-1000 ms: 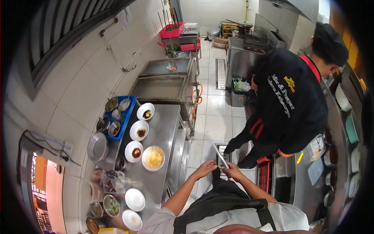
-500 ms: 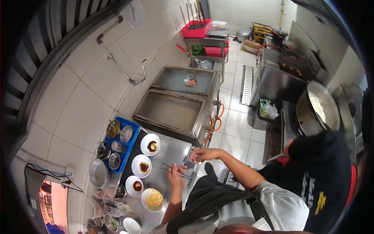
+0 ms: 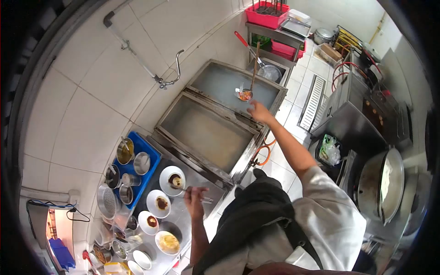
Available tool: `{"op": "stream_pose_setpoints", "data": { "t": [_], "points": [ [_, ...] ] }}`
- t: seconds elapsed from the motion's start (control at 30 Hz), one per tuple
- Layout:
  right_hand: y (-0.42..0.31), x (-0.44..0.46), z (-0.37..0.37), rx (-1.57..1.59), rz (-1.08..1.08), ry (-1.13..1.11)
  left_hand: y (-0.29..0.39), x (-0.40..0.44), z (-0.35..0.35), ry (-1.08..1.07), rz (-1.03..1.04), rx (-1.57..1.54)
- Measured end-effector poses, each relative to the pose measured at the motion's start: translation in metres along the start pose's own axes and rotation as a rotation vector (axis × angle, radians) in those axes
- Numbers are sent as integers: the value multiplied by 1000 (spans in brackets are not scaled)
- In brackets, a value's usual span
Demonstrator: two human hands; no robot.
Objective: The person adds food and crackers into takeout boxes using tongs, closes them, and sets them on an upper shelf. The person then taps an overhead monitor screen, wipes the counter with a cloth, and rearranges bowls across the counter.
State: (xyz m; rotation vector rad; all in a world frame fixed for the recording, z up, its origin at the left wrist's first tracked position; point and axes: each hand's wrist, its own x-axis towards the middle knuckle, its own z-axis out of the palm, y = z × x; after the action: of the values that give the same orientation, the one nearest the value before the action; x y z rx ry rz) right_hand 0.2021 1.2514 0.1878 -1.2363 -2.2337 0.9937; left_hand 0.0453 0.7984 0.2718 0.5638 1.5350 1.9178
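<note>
Clasped in the left grip point(image 3: 195, 201) are slim rods point(image 3: 208, 200), apparently chopsticks, their number too blurred to tell; they are carried above the desk point(image 3: 183, 215), with one end pointed toward a white bowl of dark sauce point(image 3: 173, 180) just beside this grip. Two more sauce bowls point(image 3: 158, 204) are lined up next to it, followed by a bowl of pale yellow food point(image 3: 168, 242). Farther from the left grip, toward the wall, metal pots point(image 3: 124, 151) are held in a blue tray point(image 3: 149, 151). Past the desk, a front tank point(image 3: 195, 159) is filled with cloudy liquid, and the right grip point(image 3: 260, 112) is stretched out to the far tank point(image 3: 278, 94), its fingers loosely parted and nothing seen held. Just beyond those fingers a ladle point(image 3: 246, 95) of orange and red pieces is rested in the far tank, its long handle leaned up and away from the grip; whether it is touched cannot be told. A reach for the ladle seems to be the step in hand; by that judgement, the handle should be met above the liquid and grasped without the pieces being tipped. Beyond the right grip, a red-handled strainer point(image 3: 269, 72) and a red bin point(image 3: 266, 19) are seen.
</note>
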Motion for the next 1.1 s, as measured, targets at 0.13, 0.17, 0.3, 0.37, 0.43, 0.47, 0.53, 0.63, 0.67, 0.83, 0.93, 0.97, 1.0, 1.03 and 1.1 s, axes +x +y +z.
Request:
{"op": "stream_pose_setpoints", "data": {
  "t": [0.13, 0.17, 0.3, 0.37, 0.43, 0.47, 0.53, 0.63, 0.67, 0.83, 0.93, 0.97, 1.0, 1.03, 1.1],
  "points": [
    [13, 130, -7, -270, -127, -36, 18, -15, 23, 310, 42, 114],
    [14, 155, -3, -323, -74, -42, 17, -19, 34, 397, 52, 73],
    [63, 240, 30, -803, -580, -396, -5, -38, 74, 691, -22, -27],
    [25, 239, 19, -614, -274, -576, -7, -35, 105, 698, -44, -39],
    [-4, 222, 5, -663, -191, -630, -16, -39, 119, 632, -18, -70],
    [-13, 220, 1, -693, -157, -648, -18, -36, 127, 629, -9, -56],
    [-4, 218, 1, -696, -229, -702, -18, -34, 140, 633, 1, -19],
    [14, 217, 4, -765, -404, -753, -13, -31, 153, 699, -13, 23],
    [18, 220, 4, -802, -474, -759, -14, -29, 156, 731, -13, 30],
    [73, 234, 31, -678, -709, -768, -16, -39, 153, 790, -19, 39],
    [68, 234, 21, -637, -711, -841, -20, -43, 151, 845, -30, 21],
    [58, 234, 14, -645, -673, -889, -24, -45, 147, 793, -1, 51],
    [58, 240, 13, -618, -631, -891, -22, -44, 152, 830, -38, 39],
    [62, 239, 15, -586, -586, -907, -22, -46, 152, 821, -49, 54],
    [73, 240, 17, -528, -588, -875, -27, -44, 155, 803, -55, 69]
  ]
}}
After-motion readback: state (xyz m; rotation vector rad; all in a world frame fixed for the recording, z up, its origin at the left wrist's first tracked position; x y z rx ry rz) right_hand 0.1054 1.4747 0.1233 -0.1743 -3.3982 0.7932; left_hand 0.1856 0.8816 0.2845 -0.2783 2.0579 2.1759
